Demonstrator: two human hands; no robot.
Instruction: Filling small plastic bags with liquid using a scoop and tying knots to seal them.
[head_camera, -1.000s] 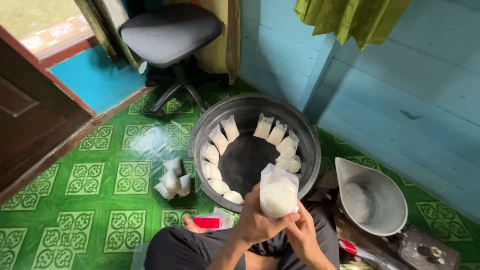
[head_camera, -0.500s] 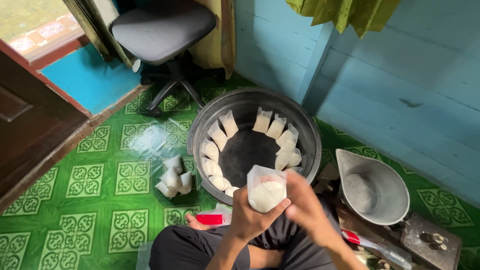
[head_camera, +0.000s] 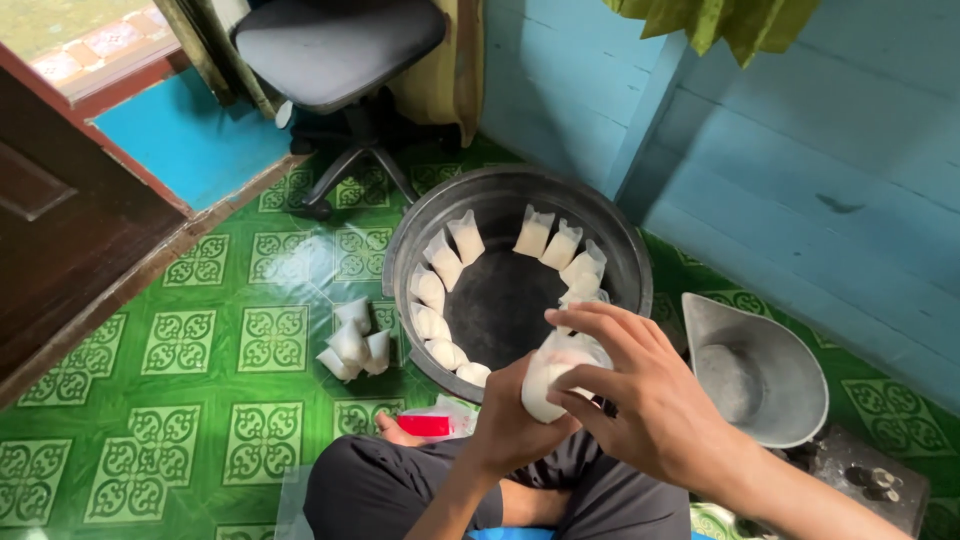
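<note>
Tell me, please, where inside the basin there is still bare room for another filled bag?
The grey basin is bare on its dark bottom and along the far wall between the two rows of white bags. Its left and right walls are crowded. Both hands hold a bag over the near rim.

— What covers the floor?

— Glossy green floor (head_camera: 180, 420) sheeting with pale square ornaments, filling the lower left of the frame; daylight glints off it.

— And the walls?

— Light blue wooden wall (head_camera: 820, 180) planks across the upper right, with a green curtain (head_camera: 730, 20) hanging at the top edge.

— Any furniture?

— A black office chair (head_camera: 340, 45) at upper centre, its star base on the green floor.

— And on the left?

— A dark brown door (head_camera: 60, 210) stands open there, beside a blue threshold (head_camera: 190, 140) in the upper left.
</note>
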